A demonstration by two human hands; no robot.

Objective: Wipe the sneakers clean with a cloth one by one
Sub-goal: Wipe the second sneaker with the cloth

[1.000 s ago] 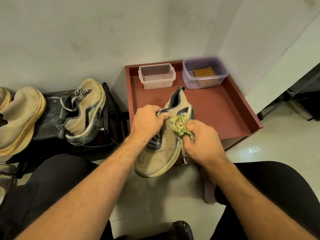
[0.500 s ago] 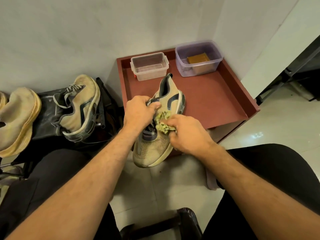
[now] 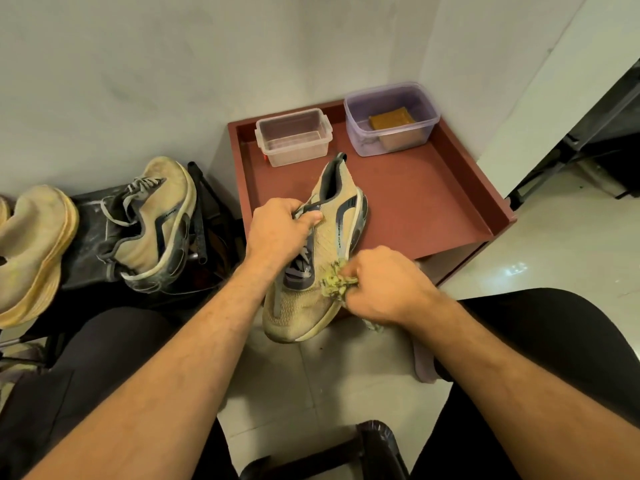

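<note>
Head view, grip: your left hand [image 3: 277, 233] has its fingers closed on the sneaker [image 3: 320, 258] at the laces; it hangs above the floor, heel over the tabletop [image 3: 415, 209].
Cloth: your right hand [image 3: 384, 285] is bunched tight around the cloth [image 3: 334, 284], pressed to the sneaker's side.
Risk: hard rubbing could twist the sneaker loose, I judge.
Surface: red rimmed tabletop carrying two plastic tubs [image 3: 294, 140].
Room: white walls, pale tiled floor [image 3: 571, 244], more sneakers [image 3: 152, 223] waiting left.

Held sneaker [image 3: 322, 258] carries grey strip lettering on its side, reads "ARCH SUPP", rest hidden. Second sneaker [image 3: 152, 226], at 9 o'clock from it, has small side print, too blurred to read.
</note>
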